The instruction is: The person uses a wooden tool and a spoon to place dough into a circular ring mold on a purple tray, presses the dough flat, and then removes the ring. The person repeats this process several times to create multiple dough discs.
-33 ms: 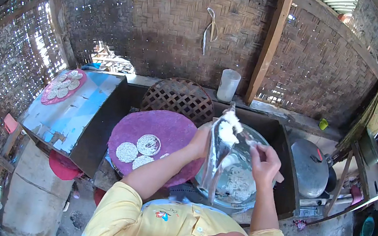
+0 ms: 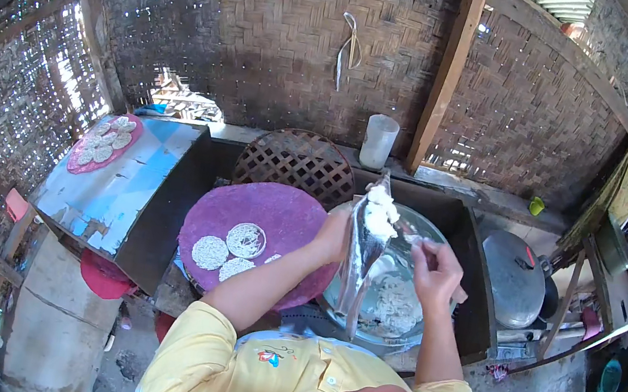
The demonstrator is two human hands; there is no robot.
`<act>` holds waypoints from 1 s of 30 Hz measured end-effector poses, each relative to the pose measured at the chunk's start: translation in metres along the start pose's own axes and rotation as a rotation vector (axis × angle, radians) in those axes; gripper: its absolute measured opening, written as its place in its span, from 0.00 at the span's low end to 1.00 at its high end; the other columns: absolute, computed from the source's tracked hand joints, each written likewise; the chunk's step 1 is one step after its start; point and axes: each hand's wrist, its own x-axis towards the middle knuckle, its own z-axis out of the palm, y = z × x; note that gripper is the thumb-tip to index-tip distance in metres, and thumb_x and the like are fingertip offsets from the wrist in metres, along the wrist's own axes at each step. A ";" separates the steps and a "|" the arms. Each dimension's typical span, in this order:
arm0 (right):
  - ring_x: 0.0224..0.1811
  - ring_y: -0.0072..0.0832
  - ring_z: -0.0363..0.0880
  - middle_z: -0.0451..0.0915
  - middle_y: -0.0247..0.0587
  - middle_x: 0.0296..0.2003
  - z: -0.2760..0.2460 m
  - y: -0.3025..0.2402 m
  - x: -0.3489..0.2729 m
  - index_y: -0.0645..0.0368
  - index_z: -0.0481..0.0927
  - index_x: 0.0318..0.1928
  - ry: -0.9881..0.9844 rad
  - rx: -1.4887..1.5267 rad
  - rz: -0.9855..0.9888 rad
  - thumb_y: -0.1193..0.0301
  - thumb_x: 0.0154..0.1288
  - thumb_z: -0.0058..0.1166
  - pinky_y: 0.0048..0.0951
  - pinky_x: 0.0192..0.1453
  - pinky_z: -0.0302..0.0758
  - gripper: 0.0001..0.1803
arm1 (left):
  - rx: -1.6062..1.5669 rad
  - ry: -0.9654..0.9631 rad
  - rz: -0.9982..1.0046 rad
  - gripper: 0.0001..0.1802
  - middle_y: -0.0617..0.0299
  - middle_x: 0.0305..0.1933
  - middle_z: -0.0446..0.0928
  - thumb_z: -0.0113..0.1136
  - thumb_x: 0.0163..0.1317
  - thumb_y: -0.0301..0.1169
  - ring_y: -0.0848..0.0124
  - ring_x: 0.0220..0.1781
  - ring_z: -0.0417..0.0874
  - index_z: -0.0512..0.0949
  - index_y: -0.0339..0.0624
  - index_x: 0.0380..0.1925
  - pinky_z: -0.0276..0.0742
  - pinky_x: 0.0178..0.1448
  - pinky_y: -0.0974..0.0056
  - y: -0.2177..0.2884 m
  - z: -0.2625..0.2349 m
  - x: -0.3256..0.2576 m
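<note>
My left hand (image 2: 334,236) is closed round the side of a long, dark grey, glossy tool (image 2: 355,264) that tapers at its upper end. A lump of white dough (image 2: 381,213) sits on the tool's upper part. Just right of it, my right hand (image 2: 437,273) has thumb and fingers pinched together, with a bit of white dough at the tips. Under both hands stands a wide basin (image 2: 433,230) with more white dough (image 2: 398,304) in it. A brown, wood-like end (image 2: 461,296) shows beside my right hand; what it belongs to is hidden.
Left of the basin, a round purple mat (image 2: 278,215) carries several lacy white discs (image 2: 210,253). Behind it leans a woven tray (image 2: 300,157). A translucent container (image 2: 379,141) stands by the wall. A lidded metal pot (image 2: 510,280) is at right, a blue-white tabletop (image 2: 114,189) at left.
My right hand has shifted slightly left, its fingertips closer to the tool. The dough on the tool sits a little differently. My left hand has barely moved.
</note>
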 end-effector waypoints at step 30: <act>0.30 0.16 0.75 0.78 0.34 0.27 -0.001 0.014 -0.019 0.64 0.76 0.30 -0.469 0.478 0.364 0.79 0.47 0.61 0.17 0.34 0.72 0.08 | -1.718 -0.352 0.101 0.10 0.64 0.30 0.68 0.60 0.39 0.32 0.64 0.45 0.67 0.74 0.49 0.26 0.45 0.69 0.47 0.000 -0.032 -0.001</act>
